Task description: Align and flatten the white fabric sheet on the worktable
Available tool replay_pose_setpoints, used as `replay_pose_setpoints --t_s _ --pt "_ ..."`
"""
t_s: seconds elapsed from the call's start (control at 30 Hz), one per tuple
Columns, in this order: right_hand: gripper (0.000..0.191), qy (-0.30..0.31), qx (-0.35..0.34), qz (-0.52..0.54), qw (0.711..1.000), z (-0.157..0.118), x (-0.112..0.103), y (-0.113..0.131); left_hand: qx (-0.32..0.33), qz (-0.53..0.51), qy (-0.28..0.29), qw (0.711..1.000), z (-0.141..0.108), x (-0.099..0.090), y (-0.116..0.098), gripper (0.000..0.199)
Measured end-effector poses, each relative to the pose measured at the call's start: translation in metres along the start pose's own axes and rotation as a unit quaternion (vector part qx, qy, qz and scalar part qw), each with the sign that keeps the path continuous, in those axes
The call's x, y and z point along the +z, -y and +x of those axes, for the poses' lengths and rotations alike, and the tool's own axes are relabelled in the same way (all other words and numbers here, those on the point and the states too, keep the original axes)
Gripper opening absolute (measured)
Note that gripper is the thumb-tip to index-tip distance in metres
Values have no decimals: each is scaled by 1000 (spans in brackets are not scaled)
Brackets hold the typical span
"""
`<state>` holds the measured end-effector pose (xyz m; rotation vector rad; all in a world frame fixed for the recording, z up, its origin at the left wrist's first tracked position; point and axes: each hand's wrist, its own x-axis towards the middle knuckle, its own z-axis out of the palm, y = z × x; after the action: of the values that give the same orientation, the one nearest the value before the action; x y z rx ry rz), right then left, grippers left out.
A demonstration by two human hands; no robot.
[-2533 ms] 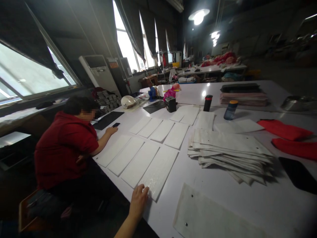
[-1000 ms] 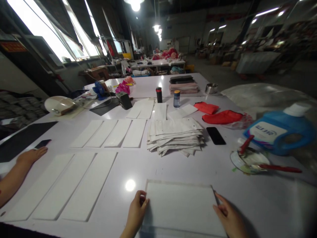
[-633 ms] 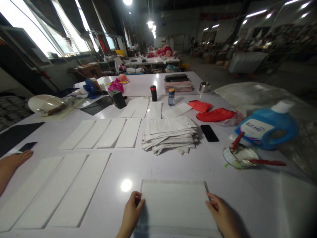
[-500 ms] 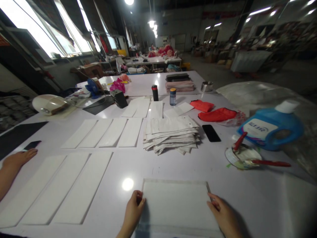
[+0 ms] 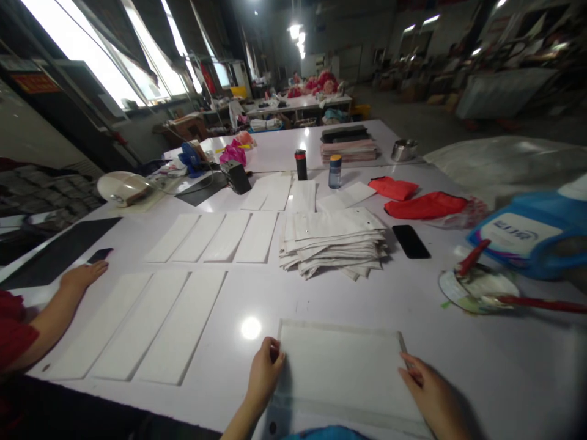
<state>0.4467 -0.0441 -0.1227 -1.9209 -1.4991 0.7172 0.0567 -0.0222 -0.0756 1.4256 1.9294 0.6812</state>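
Observation:
A whitish rectangular sheet (image 5: 342,370) with a paler border lies on the table before me. My left hand (image 5: 266,370) pinches its left edge near the upper corner. At the right edge, my right hand (image 5: 424,382) has thumb and fingers closed on the sheet's side. Beyond it sits a messy stack of white fabric pieces (image 5: 332,241). White rectangular panels (image 5: 183,330) lie in two rows to the left.
Another person's hand (image 5: 85,275) rests at the left by a dark phone (image 5: 99,255). On the right are a black phone (image 5: 411,241), a tin (image 5: 486,287) with red-handled brushes, a blue jug (image 5: 527,232) and red cloth pieces (image 5: 426,205). Two bottles stand farther back.
The view has turned slightly left, so things appear shifted right. More of the other person's red sleeve shows. Both my hands still hold the sheet's edges.

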Motion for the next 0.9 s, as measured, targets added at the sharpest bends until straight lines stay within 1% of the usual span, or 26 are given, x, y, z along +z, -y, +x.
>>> replay_pose_setpoints --t_s 0.07,0.13,0.2,0.23,0.3,0.37,0.43,0.5,0.57,0.6,0.67,0.73,0.77,0.83,0.9 --pt "50 1 -21 -41 999 0 0 2 7 32 15 999 -2 0 -4 10" --pt "49 6 -43 -84 995 0 0 6 16 89 28 996 -3 0 -9 19" --pt "47 10 -57 -119 991 -1 -1 9 37 182 18 983 -5 1 -12 31" --pt "45 11 -62 -131 989 -1 -1 11 59 235 3 970 -5 1 -13 37" --pt "42 6 -69 -158 985 -2 -4 14 136 327 -26 935 -4 5 -11 47" --pt "38 -2 -75 -185 980 -3 -8 18 244 374 -31 894 -2 11 -3 53" --pt "33 -11 -77 -225 971 -3 -9 25 336 389 -31 857 0 20 6 51" --pt "32 -27 -76 -289 954 -4 -4 38 381 394 -59 835 0 31 14 44" --pt "41 -36 -90 -346 933 -6 10 58 390 390 -109 827 -3 42 18 37" --pt "49 -27 -112 -356 927 -8 21 69 390 385 -131 826 -5 47 19 39" --pt "59 27 -187 -330 925 -11 47 92 388 375 -153 828 -7 53 17 54" --pt "60 100 -271 -280 915 -14 70 107 379 375 -148 833 -8 56 14 66" --pt "61 128 -299 -259 910 -14 78 111 375 377 -140 835 -8 56 12 68" --pt "68 156 -317 -237 905 -13 84 107 369 382 -125 838 -7 54 10 71" --pt "71 144 -295 -242 913 -10 77 91 360 386 -117 841 -5 53 9 73"
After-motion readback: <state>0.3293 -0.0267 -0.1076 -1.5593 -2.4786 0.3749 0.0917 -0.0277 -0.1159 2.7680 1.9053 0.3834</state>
